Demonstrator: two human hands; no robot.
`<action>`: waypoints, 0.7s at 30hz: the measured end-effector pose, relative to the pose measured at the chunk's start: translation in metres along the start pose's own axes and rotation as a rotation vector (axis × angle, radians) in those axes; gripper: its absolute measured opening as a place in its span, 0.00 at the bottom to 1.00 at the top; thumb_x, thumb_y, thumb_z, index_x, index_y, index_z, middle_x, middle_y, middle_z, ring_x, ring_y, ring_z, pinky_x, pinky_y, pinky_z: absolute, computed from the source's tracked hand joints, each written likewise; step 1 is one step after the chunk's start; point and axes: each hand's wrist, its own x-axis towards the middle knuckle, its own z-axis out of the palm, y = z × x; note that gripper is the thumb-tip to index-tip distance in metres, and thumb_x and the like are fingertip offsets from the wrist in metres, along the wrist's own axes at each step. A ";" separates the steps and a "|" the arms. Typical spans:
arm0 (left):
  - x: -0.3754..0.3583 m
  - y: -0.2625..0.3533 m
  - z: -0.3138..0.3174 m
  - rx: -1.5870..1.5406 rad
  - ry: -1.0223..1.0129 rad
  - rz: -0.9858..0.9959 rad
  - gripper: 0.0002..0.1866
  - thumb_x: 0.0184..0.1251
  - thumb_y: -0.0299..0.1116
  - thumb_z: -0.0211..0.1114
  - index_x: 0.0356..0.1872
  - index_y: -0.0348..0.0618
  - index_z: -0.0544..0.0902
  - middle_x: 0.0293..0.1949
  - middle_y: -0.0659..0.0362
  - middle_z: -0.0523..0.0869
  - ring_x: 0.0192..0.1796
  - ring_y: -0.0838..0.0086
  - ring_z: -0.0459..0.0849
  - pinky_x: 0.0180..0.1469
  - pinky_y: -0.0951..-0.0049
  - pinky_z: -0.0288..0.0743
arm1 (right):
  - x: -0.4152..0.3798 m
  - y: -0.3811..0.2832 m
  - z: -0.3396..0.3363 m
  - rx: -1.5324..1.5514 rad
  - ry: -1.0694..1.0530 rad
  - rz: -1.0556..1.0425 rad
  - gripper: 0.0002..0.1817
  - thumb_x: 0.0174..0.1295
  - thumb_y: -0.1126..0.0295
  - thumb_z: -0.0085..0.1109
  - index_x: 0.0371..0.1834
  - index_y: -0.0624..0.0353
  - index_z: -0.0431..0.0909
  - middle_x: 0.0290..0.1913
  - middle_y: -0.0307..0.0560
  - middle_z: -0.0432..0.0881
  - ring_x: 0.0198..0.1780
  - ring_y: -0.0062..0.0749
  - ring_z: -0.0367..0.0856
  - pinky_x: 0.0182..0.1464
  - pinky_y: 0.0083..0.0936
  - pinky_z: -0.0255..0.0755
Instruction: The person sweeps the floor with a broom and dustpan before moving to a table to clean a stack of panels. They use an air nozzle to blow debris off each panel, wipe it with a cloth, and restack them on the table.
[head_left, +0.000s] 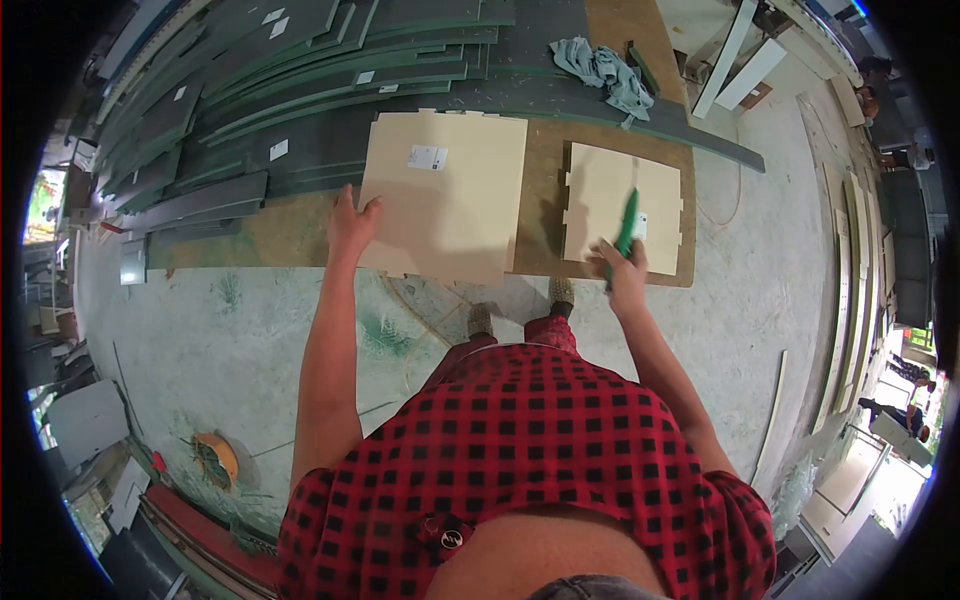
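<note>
A large beige panel (445,205) with small notches along its edges and a white label lies in front of me, its near edge reaching slightly past the bench edge. My left hand (352,225) grips its left edge, thumb toward the panel's face and fingers along the outside. In my right hand (622,268) is a long green tool (628,222) with a tapered tip, fingers closed around its lower end. The tool is over a smaller beige panel (600,190), which also has notched edges and a label.
Stacks of dark green-edged boards (330,90) fill the left and back of the brown bench surface (290,235). A crumpled grey-blue cloth (605,75) lies on the far side. One long dark strip (720,145) juts past the right edge. An orange spool (215,460) sits on the floor.
</note>
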 end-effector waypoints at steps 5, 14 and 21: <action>0.008 -0.027 0.009 -0.419 -0.414 -0.298 0.25 0.58 0.45 0.64 0.50 0.35 0.77 0.45 0.46 0.83 0.47 0.56 0.82 0.49 0.63 0.73 | 0.027 0.025 0.087 -0.015 -0.105 -0.006 0.14 0.55 0.72 0.64 0.36 0.60 0.66 0.34 0.43 0.76 0.37 0.26 0.78 0.36 0.23 0.72; 0.005 -0.009 -0.004 -0.574 -0.445 -0.369 0.23 0.55 0.43 0.67 0.43 0.32 0.80 0.38 0.50 0.84 0.38 0.68 0.84 0.40 0.67 0.76 | 0.019 0.035 0.127 -0.246 -0.151 -0.198 0.17 0.54 0.70 0.66 0.30 0.60 0.62 0.28 0.37 0.69 0.31 0.19 0.66 0.33 0.19 0.65; 0.001 -0.006 -0.004 -0.773 -0.489 -0.406 0.23 0.56 0.43 0.66 0.45 0.32 0.79 0.38 0.52 0.84 0.37 0.70 0.83 0.39 0.70 0.76 | 0.022 0.033 0.126 -0.259 -0.166 -0.154 0.17 0.55 0.71 0.65 0.30 0.59 0.61 0.26 0.35 0.66 0.29 0.19 0.64 0.30 0.21 0.64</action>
